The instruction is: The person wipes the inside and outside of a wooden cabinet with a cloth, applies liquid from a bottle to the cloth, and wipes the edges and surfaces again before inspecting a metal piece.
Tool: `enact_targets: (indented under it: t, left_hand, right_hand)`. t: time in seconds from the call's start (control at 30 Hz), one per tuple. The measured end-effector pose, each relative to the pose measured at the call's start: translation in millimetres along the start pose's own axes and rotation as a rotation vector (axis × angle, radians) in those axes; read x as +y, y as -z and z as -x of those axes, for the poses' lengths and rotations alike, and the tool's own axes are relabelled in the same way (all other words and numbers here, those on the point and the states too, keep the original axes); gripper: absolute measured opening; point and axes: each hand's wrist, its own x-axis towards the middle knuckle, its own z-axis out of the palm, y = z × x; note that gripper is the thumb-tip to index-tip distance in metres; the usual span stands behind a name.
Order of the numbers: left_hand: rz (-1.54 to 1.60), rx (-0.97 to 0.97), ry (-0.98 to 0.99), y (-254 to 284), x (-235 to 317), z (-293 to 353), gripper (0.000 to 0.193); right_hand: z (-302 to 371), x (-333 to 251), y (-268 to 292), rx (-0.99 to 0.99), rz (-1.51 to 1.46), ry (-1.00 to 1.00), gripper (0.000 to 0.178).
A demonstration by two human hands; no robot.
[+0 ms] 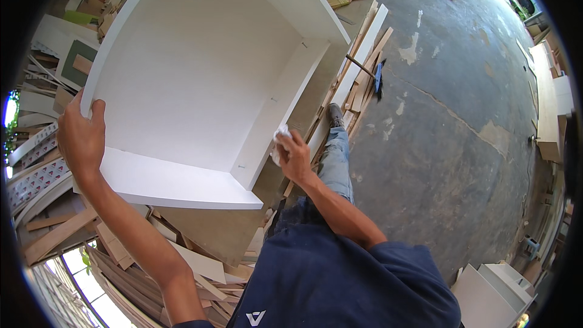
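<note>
A large white open cabinet box point(182, 67) lies in front of me on a worktable point(225, 231), its hollow side facing up toward me. My left hand point(82, 136) grips the left edge panel, thumb on the inner side and fingers wrapped over the rim. In my right hand point(293, 157) is a crumpled white cloth point(281, 135), pinched between the fingers beside the right edge of the box. Whether the cloth touches that edge I cannot tell. Several small metal pins stick out along the inside of the right panel.
A paintbrush point(349, 0) with an orange handle lies on the table's far part. Wood strips point(367, 79) and a blue-headed brush point(379, 78) are by my right foot. Scrap boards point(45, 170) crowd the left. White panels point(495, 294) stand on the concrete floor point(437, 164) at lower right.
</note>
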Motion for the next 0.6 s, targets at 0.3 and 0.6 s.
enact_targets:
  t: [0.3,0.6]
  left_hand:
    - [-0.009,0.007,-0.005,1.5,2.1,1.4,0.043]
    - [0.022,-0.002,-0.020,3.2,4.9,2.0,0.042]
  right_hand:
    - [-3.9,6.2,-2.1,0.069,0.027,0.007,0.027]
    - [0.6,5.4,-2.8,0.042,-0.008,-0.052,0.025]
